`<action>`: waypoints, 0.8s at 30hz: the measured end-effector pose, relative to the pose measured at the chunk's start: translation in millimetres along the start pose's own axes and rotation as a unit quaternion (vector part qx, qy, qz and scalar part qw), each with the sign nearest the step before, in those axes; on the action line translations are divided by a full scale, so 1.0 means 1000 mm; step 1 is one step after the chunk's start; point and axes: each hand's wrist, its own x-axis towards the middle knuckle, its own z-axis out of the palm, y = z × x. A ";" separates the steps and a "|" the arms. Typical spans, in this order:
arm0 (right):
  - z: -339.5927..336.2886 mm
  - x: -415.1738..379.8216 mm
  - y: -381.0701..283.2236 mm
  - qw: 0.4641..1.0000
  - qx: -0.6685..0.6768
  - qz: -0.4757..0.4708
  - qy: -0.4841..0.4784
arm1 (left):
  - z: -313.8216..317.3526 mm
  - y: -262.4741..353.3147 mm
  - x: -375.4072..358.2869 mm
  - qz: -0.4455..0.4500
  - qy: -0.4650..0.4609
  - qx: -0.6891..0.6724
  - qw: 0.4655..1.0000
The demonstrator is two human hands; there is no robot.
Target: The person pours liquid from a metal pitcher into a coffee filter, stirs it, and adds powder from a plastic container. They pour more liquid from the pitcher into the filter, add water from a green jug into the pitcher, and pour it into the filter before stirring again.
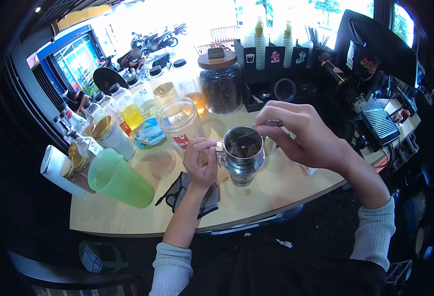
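Observation:
A metal drip coffee filter (246, 166) stands upright on a small glass (242, 180) near the front of the counter. Dark coffee grounds lie inside it. Thumb and fingers of my left hand (200, 160) pinch the filter's side handle. Above the rim, my right hand (305, 133) is closed on a thin metal spoon (274, 122), its handle end showing between the fingers and its lower part pointing into the filter. Just behind my left hand is an open clear jar (180, 121) with a red label. A grey and black cloth (180, 190) lies beside my left wrist.
A green pitcher (120, 177) and several bottles (128, 111) line the left side of the wooden counter (236, 212). A round lid (162, 164) lies near the jar. Behind are a big jar of coffee beans (222, 89) and stacked cups (260, 49). An espresso machine (382, 118) stands right.

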 end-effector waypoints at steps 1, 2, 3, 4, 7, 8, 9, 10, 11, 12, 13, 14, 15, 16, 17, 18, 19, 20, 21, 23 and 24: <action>-0.002 -0.002 -0.001 1.000 -0.019 -0.019 -0.002 | 0.000 0.000 0.000 0.007 -0.002 0.006 1.000; 0.001 -0.004 0.002 1.000 -0.018 -0.020 -0.004 | 0.000 0.000 0.001 0.014 -0.004 0.012 1.000; 0.006 -0.007 0.008 0.999 -0.012 -0.043 -0.001 | 0.000 0.000 0.000 0.012 -0.004 0.013 1.000; 0.009 -0.010 0.011 0.998 -0.006 -0.064 0.003 | 0.000 0.000 0.000 0.008 -0.001 0.006 1.000; 0.008 -0.017 0.008 0.999 0.009 -0.044 -0.027 | 0.000 -0.001 0.000 0.006 -0.003 0.002 1.000; 0.005 -0.018 0.009 0.999 0.010 -0.044 -0.027 | 0.000 -0.001 0.000 0.009 -0.005 0.006 1.000; 0.003 -0.018 0.009 0.999 0.016 -0.036 -0.019 | 0.000 0.000 0.000 0.008 -0.005 0.007 1.000; 0.001 -0.018 0.009 0.999 0.021 -0.029 -0.011 | 0.000 0.001 0.000 0.006 -0.005 0.005 1.000; 0.004 -0.020 0.011 0.999 0.021 -0.029 -0.010 | 0.000 0.001 0.000 0.003 -0.005 0.002 1.000; 0.009 -0.022 0.013 0.999 0.022 -0.039 -0.020 | 0.000 0.001 0.000 0.003 -0.007 0.002 1.000; 0.011 -0.024 0.014 0.998 0.022 -0.048 -0.029 | -0.001 0.000 -0.001 0.005 -0.006 0.002 1.000; 0.008 -0.024 0.012 0.998 0.021 -0.049 -0.028 | 0.000 -0.001 0.000 0.008 -0.005 0.002 1.000; 0.003 -0.023 0.009 0.998 0.014 -0.049 -0.031 | 0.000 0.001 0.003 0.008 -0.004 0.003 1.000; 0.001 -0.023 0.007 0.998 0.009 -0.050 -0.035 | -0.001 0.005 0.007 0.014 -0.021 0.015 1.000; 0.004 -0.024 0.009 0.998 0.013 -0.053 -0.036 | -0.003 0.009 0.009 0.019 -0.039 0.029 0.999; 0.010 -0.026 0.013 0.998 -0.003 -0.066 -0.025 | -0.004 0.010 0.010 0.019 -0.038 0.035 0.998; 0.013 -0.028 0.014 0.997 -0.022 -0.077 -0.013 | -0.001 0.011 0.012 -0.014 -0.031 0.022 0.999; 0.012 -0.029 0.012 0.997 -0.021 -0.079 -0.012 | 0.001 0.013 0.013 -0.047 -0.024 0.008 0.999; 0.012 -0.031 0.009 0.995 -0.032 -0.093 -0.008 | 0.000 0.015 0.015 -0.044 -0.022 0.011 0.999; 0.015 -0.034 0.005 0.993 -0.040 -0.111 -0.003 | -0.005 0.020 0.018 -0.141 -0.110 -0.005 0.984; 0.017 -0.038 0.004 0.993 -0.066 -0.102 0.006 | -0.007 0.019 0.017 -0.142 -0.109 0.000 0.984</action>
